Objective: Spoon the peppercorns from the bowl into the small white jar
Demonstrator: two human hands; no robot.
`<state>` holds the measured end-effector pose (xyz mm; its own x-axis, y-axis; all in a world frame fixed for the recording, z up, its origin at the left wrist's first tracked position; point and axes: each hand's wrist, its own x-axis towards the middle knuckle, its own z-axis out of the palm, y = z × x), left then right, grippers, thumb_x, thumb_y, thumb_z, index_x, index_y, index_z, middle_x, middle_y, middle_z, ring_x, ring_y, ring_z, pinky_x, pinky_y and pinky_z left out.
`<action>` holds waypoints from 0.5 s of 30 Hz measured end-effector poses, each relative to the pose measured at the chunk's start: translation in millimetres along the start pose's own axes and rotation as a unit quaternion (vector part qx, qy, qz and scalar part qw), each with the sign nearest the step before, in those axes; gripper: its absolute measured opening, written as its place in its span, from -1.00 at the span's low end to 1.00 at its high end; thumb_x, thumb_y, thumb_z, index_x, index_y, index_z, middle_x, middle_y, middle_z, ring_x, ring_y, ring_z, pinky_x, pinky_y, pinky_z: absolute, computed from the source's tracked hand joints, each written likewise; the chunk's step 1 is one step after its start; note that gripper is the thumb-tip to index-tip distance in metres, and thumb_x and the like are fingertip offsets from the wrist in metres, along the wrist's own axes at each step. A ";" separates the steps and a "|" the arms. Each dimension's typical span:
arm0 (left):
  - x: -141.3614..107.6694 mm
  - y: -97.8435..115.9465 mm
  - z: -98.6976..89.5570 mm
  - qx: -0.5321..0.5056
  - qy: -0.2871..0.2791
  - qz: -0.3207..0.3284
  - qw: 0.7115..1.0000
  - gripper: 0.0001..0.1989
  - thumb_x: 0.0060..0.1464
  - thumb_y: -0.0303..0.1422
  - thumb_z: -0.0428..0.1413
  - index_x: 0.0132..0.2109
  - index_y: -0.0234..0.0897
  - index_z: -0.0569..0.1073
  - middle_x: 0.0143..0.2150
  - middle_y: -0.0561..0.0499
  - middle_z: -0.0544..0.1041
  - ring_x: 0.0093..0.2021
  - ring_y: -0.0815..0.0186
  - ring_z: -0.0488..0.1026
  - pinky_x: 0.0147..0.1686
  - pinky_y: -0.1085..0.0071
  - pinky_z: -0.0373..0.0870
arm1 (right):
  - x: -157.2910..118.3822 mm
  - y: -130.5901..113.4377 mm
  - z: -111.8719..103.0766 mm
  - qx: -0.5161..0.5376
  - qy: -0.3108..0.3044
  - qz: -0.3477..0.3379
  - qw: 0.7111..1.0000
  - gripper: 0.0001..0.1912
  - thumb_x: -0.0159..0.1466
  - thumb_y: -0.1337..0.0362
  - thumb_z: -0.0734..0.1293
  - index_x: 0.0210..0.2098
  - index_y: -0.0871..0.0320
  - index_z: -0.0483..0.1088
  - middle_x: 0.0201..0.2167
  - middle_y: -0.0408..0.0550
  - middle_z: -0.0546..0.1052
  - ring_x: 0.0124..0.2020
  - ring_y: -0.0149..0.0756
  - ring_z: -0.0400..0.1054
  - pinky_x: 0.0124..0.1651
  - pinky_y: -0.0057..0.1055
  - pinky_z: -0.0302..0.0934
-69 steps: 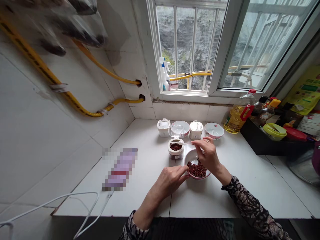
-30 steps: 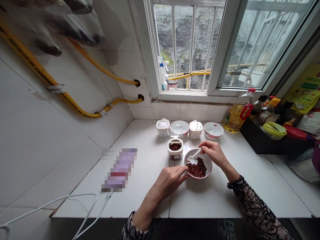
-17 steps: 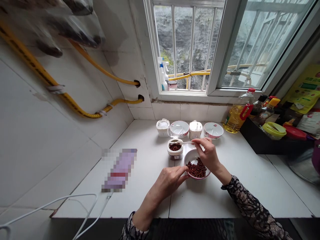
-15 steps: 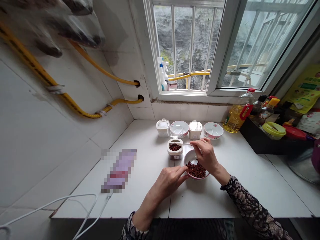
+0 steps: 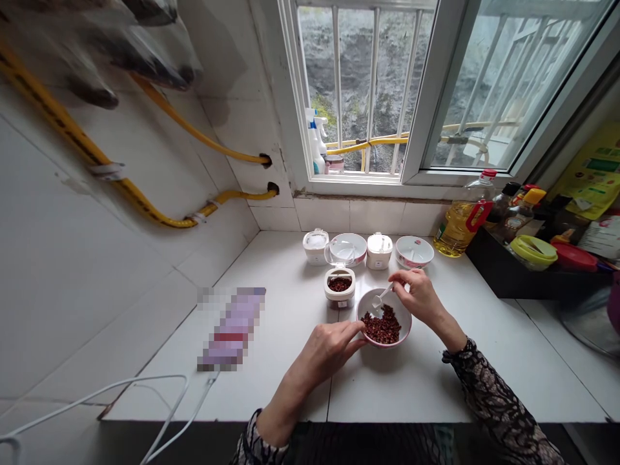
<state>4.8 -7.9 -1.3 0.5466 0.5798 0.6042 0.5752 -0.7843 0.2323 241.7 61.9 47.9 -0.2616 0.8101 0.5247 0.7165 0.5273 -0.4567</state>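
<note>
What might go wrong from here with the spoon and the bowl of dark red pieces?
The right hand pinches the small white spoon by its handle over the bowl, so a slip could drop it inside. The left hand holds the bowl's left side only; a knock might tip it and scatter the dark red pieces. The open jar stands close by, so a bump could spill it.

This is a kitchen, with cooking oil (image 5: 458, 226), flowered bowls (image 5: 414, 250), a spice jar (image 5: 340, 297) and maybe a pot lid (image 5: 588, 323).
</note>
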 end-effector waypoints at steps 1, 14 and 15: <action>0.0 0.0 -0.1 -0.002 -0.001 0.000 1.000 -0.73 0.42 -0.23 -0.07 -0.10 -0.29 0.43 -0.42 0.05 0.55 -0.48 0.35 0.52 -0.55 0.49 0.31 | -1.3 0.6 2.5 -0.014 -0.013 -0.004 1.000 -0.81 0.21 0.42 0.26 -0.36 0.10 0.52 -0.50 -0.11 0.62 -0.44 -0.26 0.43 -0.03 -0.21 0.19; 0.3 0.3 -1.2 -0.003 -0.011 -0.003 1.000 -0.76 0.42 -0.25 -0.05 -0.09 -0.29 0.42 -0.40 0.04 0.57 -0.46 0.35 0.54 -0.54 0.48 0.32 | -5.6 -6.6 13.5 0.066 -0.032 0.050 0.996 -0.78 0.22 0.39 0.24 -0.38 0.08 0.53 -0.52 -0.14 0.61 -0.39 -0.25 0.47 -0.03 -0.22 0.23; 0.2 0.1 -1.0 -0.004 -0.012 -0.004 1.000 -0.77 0.41 -0.26 -0.04 -0.08 -0.29 0.42 -0.39 0.04 0.57 -0.46 0.34 0.54 -0.54 0.49 0.32 | -4.6 -6.6 11.5 0.077 -0.028 0.062 0.995 -0.78 0.21 0.38 0.24 -0.39 0.08 0.53 -0.54 -0.14 0.60 -0.41 -0.26 0.46 -0.06 -0.24 0.25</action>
<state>4.4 -8.0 -0.3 0.5568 0.5907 0.5840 0.5740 -0.7818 0.2435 230.8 57.7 40.2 -0.2164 0.8819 0.4187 0.6389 0.4522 -0.6223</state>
